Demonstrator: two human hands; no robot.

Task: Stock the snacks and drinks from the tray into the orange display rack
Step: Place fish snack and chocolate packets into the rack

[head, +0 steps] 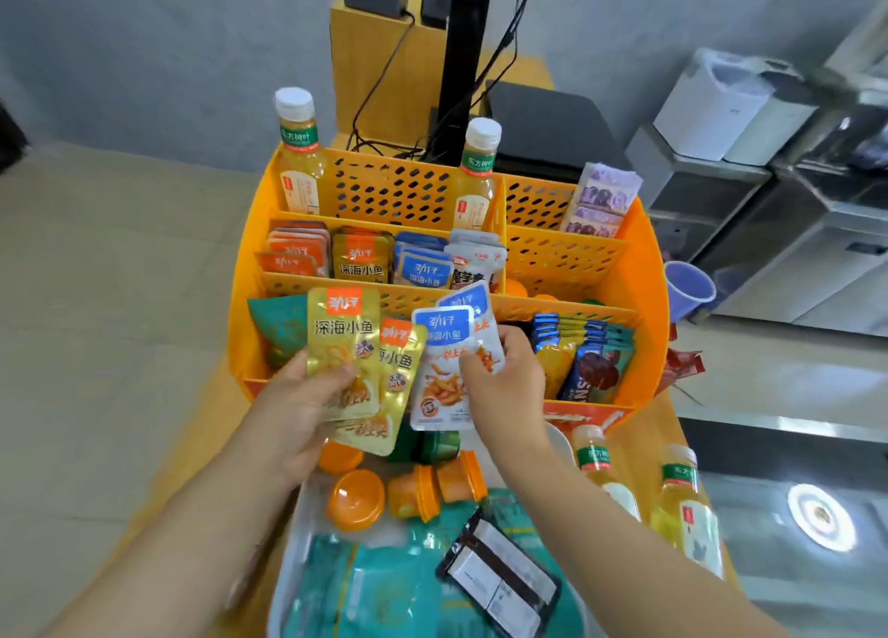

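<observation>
My left hand (302,402) grips two gold fish-snack packets (342,349), fanned out in front of the orange display rack (644,272). My right hand (504,383) holds two white-and-blue fish-snack packets (444,373) beside them. Both hands hover over the rack's front row. The rack's middle row holds orange, gold, blue and white packets (375,258); two tea bottles (298,152) stand in its back row. Below my arms, the white tray (288,584) carries orange jelly cups (355,498), teal bags (379,594) and a black packet (499,570).
Two more tea bottles (687,508) lie right of the tray on the wooden counter. Purple packets (600,200) lean in the rack's back right. Blue snack bars (581,359) fill its front right. A purple cup (687,291) and a black monitor stand (463,61) are nearby.
</observation>
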